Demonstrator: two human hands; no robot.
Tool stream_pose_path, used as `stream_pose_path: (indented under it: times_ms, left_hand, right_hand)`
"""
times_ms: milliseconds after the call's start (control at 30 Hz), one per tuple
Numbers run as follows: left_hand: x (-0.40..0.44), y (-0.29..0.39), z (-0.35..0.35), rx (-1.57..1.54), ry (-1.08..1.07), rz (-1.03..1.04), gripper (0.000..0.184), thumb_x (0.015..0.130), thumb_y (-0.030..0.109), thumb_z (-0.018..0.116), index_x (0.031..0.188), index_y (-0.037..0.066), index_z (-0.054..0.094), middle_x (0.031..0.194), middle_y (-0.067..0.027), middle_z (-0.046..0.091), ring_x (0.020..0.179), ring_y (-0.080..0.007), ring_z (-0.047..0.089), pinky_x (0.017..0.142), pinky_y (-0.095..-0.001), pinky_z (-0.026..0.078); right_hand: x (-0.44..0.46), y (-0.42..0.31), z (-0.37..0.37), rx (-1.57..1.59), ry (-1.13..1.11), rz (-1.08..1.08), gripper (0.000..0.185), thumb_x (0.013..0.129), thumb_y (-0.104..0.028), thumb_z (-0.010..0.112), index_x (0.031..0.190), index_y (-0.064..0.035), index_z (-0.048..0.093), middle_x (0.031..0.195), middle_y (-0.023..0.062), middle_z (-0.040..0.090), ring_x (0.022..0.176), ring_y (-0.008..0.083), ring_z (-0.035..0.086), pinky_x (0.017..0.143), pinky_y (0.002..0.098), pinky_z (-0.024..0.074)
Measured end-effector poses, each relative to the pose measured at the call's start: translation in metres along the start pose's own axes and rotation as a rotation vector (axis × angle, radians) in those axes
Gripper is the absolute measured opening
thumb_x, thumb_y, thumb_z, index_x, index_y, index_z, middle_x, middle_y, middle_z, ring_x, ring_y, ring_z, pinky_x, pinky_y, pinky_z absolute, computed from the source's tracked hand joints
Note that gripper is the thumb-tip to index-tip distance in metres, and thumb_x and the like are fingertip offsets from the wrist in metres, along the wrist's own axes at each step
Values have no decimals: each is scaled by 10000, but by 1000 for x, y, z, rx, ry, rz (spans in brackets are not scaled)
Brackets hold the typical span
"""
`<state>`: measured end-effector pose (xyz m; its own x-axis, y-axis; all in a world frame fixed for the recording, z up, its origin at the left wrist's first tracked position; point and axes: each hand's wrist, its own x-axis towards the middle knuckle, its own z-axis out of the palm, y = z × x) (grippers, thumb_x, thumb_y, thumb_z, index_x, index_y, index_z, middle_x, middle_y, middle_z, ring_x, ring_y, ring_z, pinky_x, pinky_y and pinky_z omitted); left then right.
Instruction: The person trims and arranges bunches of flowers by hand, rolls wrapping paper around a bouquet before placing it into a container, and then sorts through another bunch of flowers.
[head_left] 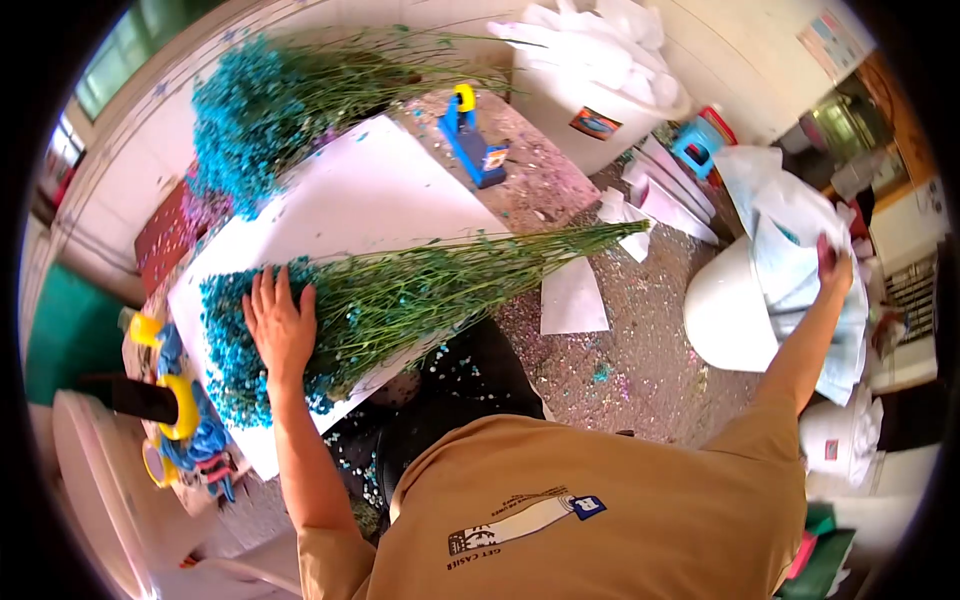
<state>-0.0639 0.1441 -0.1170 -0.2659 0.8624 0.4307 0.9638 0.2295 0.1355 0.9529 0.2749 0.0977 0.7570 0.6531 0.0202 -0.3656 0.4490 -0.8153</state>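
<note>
The left hand (pixel 280 315) lies open, fingers spread, on the fluffy heads of a tapering turquoise flower bundle with thin green stems (pixel 430 290), resting across a smooth white paper sheet (pixel 350 190). Well right of the sheet, the right hand (pixel 832 264) touches crumpled whitish sheeting (pixel 785 195) at a rounded white bin (pixel 728 312); its grip is unclear. Beyond the sheet, a blue tape dispenser (pixel 468 148) stands on the speckled counter (pixel 548 172).

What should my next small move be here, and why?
Probably draw one pale sheet from the white tub with your right hand: it is at the sheets there, while your left hand lies on the blue flowers, which rest unwrapped on white paper.
</note>
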Motion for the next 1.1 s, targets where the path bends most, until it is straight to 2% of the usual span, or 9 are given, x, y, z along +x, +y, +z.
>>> stream_pose_path:
  times_ms: [267, 433, 600, 800, 867, 967, 1000, 1067, 1100]
  left_hand:
    - [1, -3, -7, -31, -65, 31, 508, 945, 326, 611, 1360, 40, 543, 1430, -181, 512, 1397, -360, 396, 1175, -542, 231]
    - [-9, 10, -44, -218, 45, 56, 485, 939, 248, 630, 1360, 24, 538, 1429, -185, 512, 1398, -372, 397, 1167, -535, 251]
    - [-71, 32, -126, -943, -147, -215, 247, 946, 118, 625, 1146, -18, 673, 1120, -157, 700, 1053, -272, 653, 924, -376, 503]
    - [-152, -13, -85, -1281, -461, -660, 333, 1002, 239, 588, 1121, -68, 636, 951, -164, 718, 862, -248, 696, 800, -324, 547]
    - [-166, -27, -79, -1646, -358, -989, 409, 1004, 296, 571, 1204, -61, 563, 1062, -184, 682, 887, -301, 695, 816, -385, 564]
    - [-171, -33, -45, -1951, -151, -924, 390, 992, 266, 582, 1240, -21, 489, 1230, -166, 578, 1148, -364, 581, 958, -559, 503]
    - [-168, -32, -39, -1994, -104, -991, 385, 978, 205, 600, 1274, 5, 457, 1256, -146, 568, 1147, -356, 581, 986, -574, 492]
    - [-157, -15, -49, -2058, 8, -936, 471, 929, 124, 661, 1326, 47, 420, 1257, -132, 573, 1158, -325, 572, 1001, -579, 478]
    - [-151, -6, -58, -2003, 12, -905, 542, 907, 104, 685, 1361, 57, 392, 1269, -127, 571, 1173, -301, 564, 1002, -568, 469]
  right_hand:
    - [-229, 78, 313, 244, -251, -1096, 305, 880, 77, 531, 1175, 37, 596, 1098, 265, 661, 950, 397, 689, 796, 508, 633]
    - [-123, 255, 491, -872, -444, -1119, 1078, 743, -422, 851, 1518, 13, 241, 1263, 237, 595, 1125, 304, 600, 955, 371, 498]
    - [-392, 353, 451, -713, -1303, -522, 210, 836, -214, 716, 910, -21, 678, 824, 131, 697, 791, 208, 678, 728, 366, 536]
    - [-579, 478, 411, -866, -1981, -260, 696, 821, -491, 773, 1195, 76, 622, 1080, 208, 708, 952, 295, 692, 853, 386, 539]
    - [-630, 496, 416, -763, -2168, -203, 806, 788, -582, 769, 1215, 80, 604, 1158, 231, 679, 1007, 333, 672, 896, 406, 524]
    - [-703, 502, 410, -510, -2303, -24, 934, 694, -693, 782, 1190, 81, 615, 1091, 186, 698, 972, 282, 662, 868, 394, 521]
    - [-709, 497, 412, -966, -2413, -177, 819, 682, -625, 832, 1127, 43, 670, 1008, 133, 721, 929, 230, 660, 846, 367, 526]
    - [-712, 507, 396, -448, -2360, 452, 539, 741, -301, 881, 1125, 21, 683, 1010, 94, 724, 942, 198, 660, 876, 362, 531]
    - [-707, 512, 397, -549, -2287, 317, 662, 734, -238, 891, 1267, 23, 598, 1154, 111, 683, 1043, 186, 633, 893, 365, 533]
